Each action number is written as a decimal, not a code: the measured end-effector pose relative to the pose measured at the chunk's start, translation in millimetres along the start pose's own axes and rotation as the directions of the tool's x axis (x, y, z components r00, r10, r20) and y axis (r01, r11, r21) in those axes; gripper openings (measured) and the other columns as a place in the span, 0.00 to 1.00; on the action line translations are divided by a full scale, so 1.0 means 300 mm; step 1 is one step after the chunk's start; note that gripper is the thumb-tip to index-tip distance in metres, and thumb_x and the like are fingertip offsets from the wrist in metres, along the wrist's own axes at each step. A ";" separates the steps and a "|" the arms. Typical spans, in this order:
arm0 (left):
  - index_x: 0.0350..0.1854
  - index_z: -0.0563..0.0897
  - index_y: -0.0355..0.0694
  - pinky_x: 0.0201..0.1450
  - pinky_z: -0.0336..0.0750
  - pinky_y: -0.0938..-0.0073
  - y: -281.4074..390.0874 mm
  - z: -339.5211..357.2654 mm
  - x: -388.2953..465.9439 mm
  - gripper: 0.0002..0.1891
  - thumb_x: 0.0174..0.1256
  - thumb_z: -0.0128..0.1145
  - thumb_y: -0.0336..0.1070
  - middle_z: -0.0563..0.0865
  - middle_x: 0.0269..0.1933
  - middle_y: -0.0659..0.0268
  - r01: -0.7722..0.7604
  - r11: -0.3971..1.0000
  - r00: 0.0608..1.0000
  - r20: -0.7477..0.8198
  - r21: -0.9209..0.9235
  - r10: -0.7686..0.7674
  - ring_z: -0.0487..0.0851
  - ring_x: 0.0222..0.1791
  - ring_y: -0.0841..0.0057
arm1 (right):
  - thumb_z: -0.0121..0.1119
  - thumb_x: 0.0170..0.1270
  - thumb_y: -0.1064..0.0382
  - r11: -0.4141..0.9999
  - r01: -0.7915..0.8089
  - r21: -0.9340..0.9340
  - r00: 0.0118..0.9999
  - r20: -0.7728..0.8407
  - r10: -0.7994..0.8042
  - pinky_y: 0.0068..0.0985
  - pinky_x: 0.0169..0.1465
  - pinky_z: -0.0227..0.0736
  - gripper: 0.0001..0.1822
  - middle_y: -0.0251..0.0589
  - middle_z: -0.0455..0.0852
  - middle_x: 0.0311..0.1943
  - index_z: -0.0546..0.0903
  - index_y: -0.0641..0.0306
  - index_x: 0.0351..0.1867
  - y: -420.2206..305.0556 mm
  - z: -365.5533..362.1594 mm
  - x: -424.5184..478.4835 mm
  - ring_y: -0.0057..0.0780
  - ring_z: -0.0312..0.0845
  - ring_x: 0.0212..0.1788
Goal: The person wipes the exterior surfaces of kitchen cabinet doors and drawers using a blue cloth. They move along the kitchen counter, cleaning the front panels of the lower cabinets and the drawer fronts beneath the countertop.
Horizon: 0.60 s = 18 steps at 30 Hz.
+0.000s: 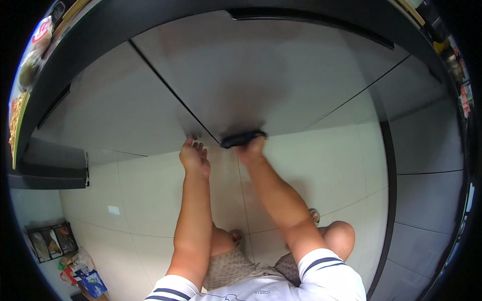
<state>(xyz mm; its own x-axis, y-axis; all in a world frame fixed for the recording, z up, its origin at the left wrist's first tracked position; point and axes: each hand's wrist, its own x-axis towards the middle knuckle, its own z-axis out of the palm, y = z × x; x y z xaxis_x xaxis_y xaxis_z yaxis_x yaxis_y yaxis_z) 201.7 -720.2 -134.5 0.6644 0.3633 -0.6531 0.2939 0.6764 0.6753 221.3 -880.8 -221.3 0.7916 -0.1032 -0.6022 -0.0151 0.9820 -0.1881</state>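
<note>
Gripped in my right hand (pixel 251 148) is a dark, elongated object (pixel 237 139), held against the lower part of a glossy grey cabinet door (pixel 241 67). Motion blur hides exactly what it is. My left hand (pixel 194 156) holds nothing; its fingers are apart and slightly curled, close to the neighbouring grey door (pixel 124 109). Whether those fingertips touch the door cannot be made out. A dark vertical gap (pixel 169 86) between the two doors runs down to a point between my hands.
Pale floor tiles (pixel 150 203) lie below. Grey drawer fronts (pixel 429 146) rise on the right above a dark plinth (pixel 388 169). A black-framed rack (pixel 52 242) and a blue box (pixel 92 282) stand at lower left. Black handle strips (pixel 301 19) line the doors' tops.
</note>
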 end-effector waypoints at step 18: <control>0.42 0.76 0.38 0.56 0.75 0.57 0.018 0.073 -0.041 0.08 0.70 0.50 0.37 0.79 0.43 0.64 0.164 0.969 0.986 -0.012 -0.182 -0.169 0.79 0.46 0.66 | 0.34 0.78 0.48 0.971 -0.184 -0.151 0.983 -0.001 0.186 0.42 0.60 0.72 0.25 0.41 0.81 0.56 0.76 0.58 0.62 0.223 0.118 -0.108 0.42 0.76 0.57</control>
<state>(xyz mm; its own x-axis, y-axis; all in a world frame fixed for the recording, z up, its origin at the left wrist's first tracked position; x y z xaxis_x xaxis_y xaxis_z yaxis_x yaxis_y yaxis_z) 210.3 -735.1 -115.3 0.5970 0.2513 -0.7619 0.2686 0.8322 0.4850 216.4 -806.1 -187.0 0.7745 0.0812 -0.6274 -0.2524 0.9490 -0.1888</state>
